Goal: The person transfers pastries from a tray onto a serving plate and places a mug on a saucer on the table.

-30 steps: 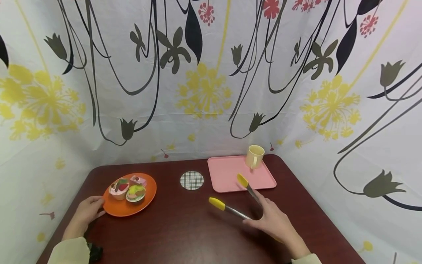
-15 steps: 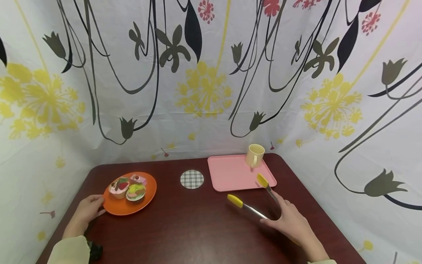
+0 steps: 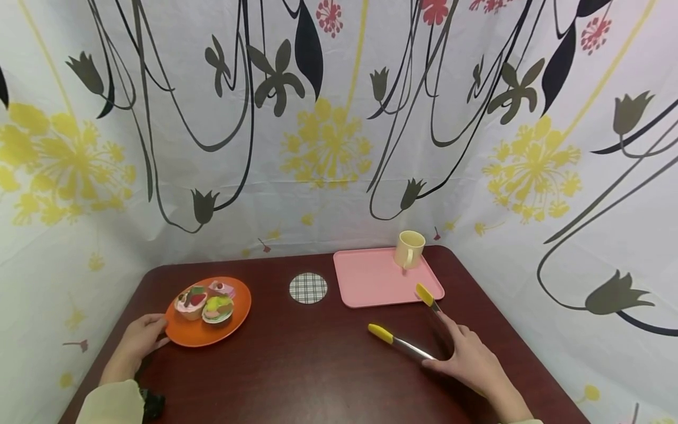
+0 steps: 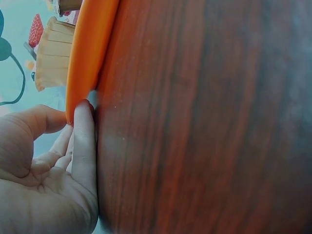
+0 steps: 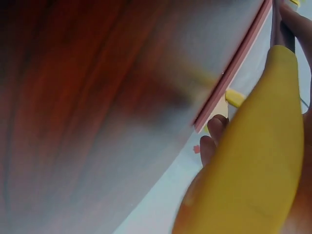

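At the left, my left hand (image 3: 139, 340) pinches the near-left rim of an orange plate (image 3: 193, 337). The left wrist view shows the thumb above the rim and a finger beneath it. On the plate sit two toy cupcakes, a pink one (image 3: 190, 304) and a green-topped one (image 3: 218, 311), plus a small pink cake piece (image 3: 222, 289). My right hand (image 3: 473, 366) holds metal tongs (image 3: 412, 348) with yellow tips, their arms spread and nothing between them. The yellow handle end (image 5: 253, 161) fills much of the right wrist view.
A pink tray (image 3: 365, 282) lies at the back right, with a cream mug (image 3: 410, 251) on its far right corner. Left of the tray is a round plaid coaster (image 3: 308, 288). Patterned cloth (image 3: 328, 224) stands behind and beside the dark table (image 3: 296, 377).
My right hand and the tongs have shifted to the right, then slightly closer to me. The left hand and the plate have stayed in place.
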Available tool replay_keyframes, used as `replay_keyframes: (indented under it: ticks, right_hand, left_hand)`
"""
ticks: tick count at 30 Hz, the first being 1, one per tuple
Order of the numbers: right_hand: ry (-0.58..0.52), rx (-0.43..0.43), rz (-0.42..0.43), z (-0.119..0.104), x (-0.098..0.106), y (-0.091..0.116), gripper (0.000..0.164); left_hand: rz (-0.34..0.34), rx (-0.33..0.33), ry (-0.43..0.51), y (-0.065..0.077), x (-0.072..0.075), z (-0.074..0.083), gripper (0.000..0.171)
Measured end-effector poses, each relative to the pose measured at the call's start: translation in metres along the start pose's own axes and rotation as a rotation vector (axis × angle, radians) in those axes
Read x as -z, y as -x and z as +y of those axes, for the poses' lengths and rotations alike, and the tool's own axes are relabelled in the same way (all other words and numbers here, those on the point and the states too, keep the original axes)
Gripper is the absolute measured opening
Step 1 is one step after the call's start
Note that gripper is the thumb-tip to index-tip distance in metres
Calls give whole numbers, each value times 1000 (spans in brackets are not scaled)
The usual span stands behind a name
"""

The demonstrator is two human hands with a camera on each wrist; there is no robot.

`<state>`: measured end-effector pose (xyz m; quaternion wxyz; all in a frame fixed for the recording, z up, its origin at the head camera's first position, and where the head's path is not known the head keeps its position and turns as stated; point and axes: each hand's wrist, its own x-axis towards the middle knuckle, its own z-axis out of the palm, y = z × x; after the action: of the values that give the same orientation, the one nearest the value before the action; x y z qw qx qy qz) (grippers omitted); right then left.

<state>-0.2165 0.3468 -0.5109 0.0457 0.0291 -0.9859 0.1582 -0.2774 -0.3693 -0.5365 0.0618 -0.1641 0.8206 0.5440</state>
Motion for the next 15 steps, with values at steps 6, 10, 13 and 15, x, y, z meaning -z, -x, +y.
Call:
replay_keyframes:
  ticks: [6,10,13,15]
  right_hand:
    - [-8,-24,-64,1,-2,0,130]
    - [-10,-38,-104,2,-2,-2,131]
    - [-16,-42,-121,1,-3,-4,131]
    - [-23,-45,-133,1,-3,-5,131]
  left_hand:
    - [2,-8,-6,3,1,3,68]
    - [-18,-5,-8,5,1,4,70]
    - [-25,6,-9,7,3,5,71]
    - [-24,8,-13,7,4,5,71]
